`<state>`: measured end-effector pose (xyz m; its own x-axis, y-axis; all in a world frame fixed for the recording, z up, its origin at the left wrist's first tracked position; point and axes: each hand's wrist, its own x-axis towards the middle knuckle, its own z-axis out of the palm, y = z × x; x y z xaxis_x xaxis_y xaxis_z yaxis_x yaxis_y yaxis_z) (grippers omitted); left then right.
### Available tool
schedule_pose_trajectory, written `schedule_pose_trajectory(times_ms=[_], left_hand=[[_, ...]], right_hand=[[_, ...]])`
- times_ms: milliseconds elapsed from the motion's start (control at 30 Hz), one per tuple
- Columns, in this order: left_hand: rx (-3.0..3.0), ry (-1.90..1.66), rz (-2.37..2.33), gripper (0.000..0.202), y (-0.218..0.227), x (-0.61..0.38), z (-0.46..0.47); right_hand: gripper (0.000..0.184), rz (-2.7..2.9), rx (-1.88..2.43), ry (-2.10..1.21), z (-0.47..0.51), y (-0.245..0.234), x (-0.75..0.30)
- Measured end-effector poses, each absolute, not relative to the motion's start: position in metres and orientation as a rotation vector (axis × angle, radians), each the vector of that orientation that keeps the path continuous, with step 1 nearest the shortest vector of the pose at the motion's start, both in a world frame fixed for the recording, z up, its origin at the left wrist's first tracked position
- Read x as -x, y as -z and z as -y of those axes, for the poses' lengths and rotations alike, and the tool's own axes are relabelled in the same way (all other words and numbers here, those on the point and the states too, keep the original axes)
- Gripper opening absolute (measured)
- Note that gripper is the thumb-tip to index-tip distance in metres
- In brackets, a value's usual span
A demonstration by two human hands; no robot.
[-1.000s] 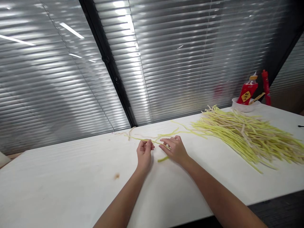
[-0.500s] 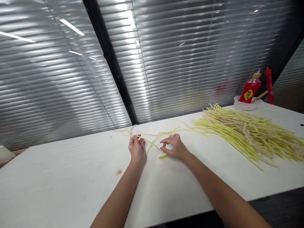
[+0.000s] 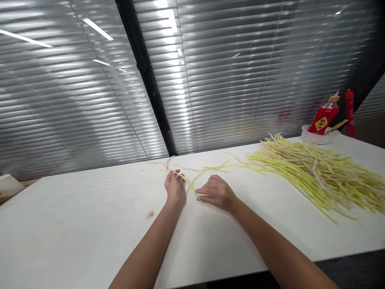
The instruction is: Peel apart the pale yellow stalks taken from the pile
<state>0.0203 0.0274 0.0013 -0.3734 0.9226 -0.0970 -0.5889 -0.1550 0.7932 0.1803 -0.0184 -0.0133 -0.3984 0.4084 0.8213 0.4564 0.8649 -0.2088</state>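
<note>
A thin yellow-green strand [image 3: 190,184] runs between my two hands on the white table [image 3: 90,224]. My left hand [image 3: 175,188] is closed, pinching the strand's upper end. My right hand [image 3: 215,192] has its fingers curled, pinching the strand's lower end near the table surface. A few loose strands [image 3: 210,167] lie just beyond my hands. A big heap of the same yellow-green strands [image 3: 315,172] spreads over the table to the right.
A white bowl [image 3: 317,136] with a red squeeze bottle [image 3: 324,116] and a wooden stick stands at the far right, a red bottle [image 3: 349,112] behind it. Window blinds [image 3: 240,72] rise behind the table. A small brown stain [image 3: 150,214] marks the tabletop.
My right hand has slid left along the strand toward my left hand. The left hand has stayed pinched on the strand's end. The view shifted slightly.
</note>
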Motion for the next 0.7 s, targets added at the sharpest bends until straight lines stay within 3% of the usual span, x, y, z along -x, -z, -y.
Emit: schedule_pose_trajectory(times_ms=[233, 467, 700], left_hand=[[-0.581, -1.753, -0.942, 0.023, 0.006, -0.019, -0.029], [-0.568, -1.738, -0.961, 0.035, 0.011, -0.016, -0.032], [-0.479, -1.754, -0.971, 0.017, 0.001, -0.011, -0.034]], right_hand=[[0.01, 1.992, 0.618, 0.096, 0.025, 0.01, -0.175], [0.008, 1.476, 0.837, -0.31, 0.024, 0.008, -0.177], [0.016, 1.007, 0.882, -0.636, 0.011, 0.01, -0.185]])
